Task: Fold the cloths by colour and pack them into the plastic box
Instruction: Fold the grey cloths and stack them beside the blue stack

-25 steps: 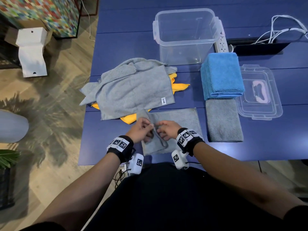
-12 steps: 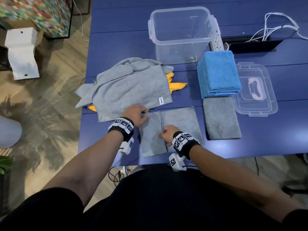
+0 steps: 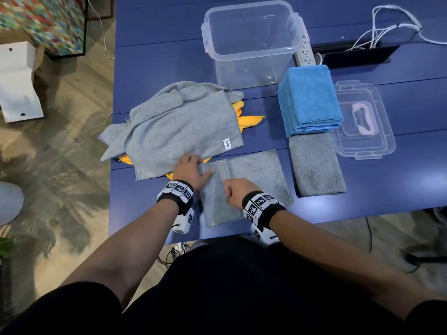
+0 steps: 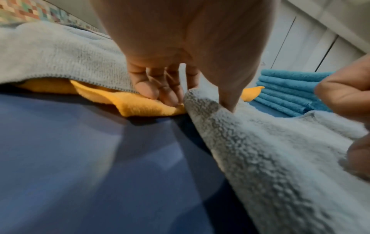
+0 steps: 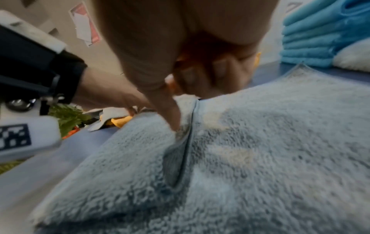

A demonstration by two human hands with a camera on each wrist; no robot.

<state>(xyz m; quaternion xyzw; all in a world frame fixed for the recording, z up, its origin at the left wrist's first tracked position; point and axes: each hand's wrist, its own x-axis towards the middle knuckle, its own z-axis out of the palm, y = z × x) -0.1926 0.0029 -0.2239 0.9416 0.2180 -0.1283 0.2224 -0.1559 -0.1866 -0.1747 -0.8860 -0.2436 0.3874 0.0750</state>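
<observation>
A grey cloth (image 3: 256, 175) lies on the blue table near its front edge, its left third folded over. My left hand (image 3: 193, 165) is at the flap's far left corner, where thumb and fingers (image 4: 156, 93) pinch it. My right hand (image 3: 233, 191) sits on the flap's near part with fingers curled and the thumb (image 5: 174, 121) on the flap's free edge. The clear plastic box (image 3: 242, 68) stands empty at the back. A stack of folded blue cloths (image 3: 309, 97) and one folded grey cloth (image 3: 316, 165) lie to the right.
Left of the box lies a heap of loose grey cloths (image 3: 179, 126) over yellow ones (image 3: 249, 120). The box's lid (image 3: 362, 122) rests at the far right. A power strip (image 3: 306, 53) and cables lie behind. The table's front edge runs just below my wrists.
Both hands carried the cloth's left edge over and laid it down as a flap. My left hand then slid away to the far corner, while the right stayed near the front.
</observation>
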